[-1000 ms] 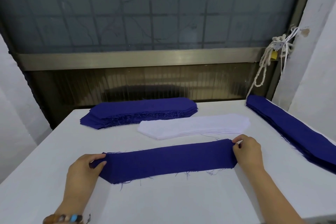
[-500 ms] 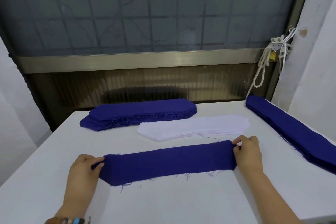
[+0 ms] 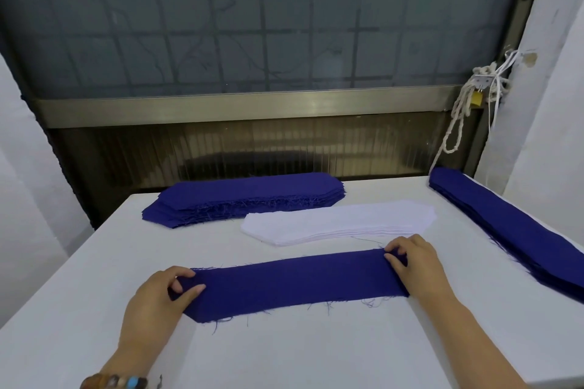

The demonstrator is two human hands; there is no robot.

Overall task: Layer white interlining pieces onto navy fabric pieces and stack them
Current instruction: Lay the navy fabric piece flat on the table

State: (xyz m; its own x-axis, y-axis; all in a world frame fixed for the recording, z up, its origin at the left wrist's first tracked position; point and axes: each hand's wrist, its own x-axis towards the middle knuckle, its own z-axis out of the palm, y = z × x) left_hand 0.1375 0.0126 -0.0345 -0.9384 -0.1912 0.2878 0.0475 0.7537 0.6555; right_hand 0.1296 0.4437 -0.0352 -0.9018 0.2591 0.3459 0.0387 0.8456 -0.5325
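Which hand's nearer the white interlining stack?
Right. The right hand pinches the navy piece just in front of the white interlining stack; the left hand holds the piece's other end, farther off.

A garment workshop. A stack of cut navy pieces (image 3: 246,196) and a pile of white interlining (image 3: 341,221) lie mid-frame on a white worktable (image 3: 284,354). A grimy wired window (image 3: 252,25) fills the top.

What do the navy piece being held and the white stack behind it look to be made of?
Navy piece: woven cloth, matte; loose threads fray from its cut edges. White stack: thin matte sheets, seemingly nonwoven; edges look clean, no fraying.
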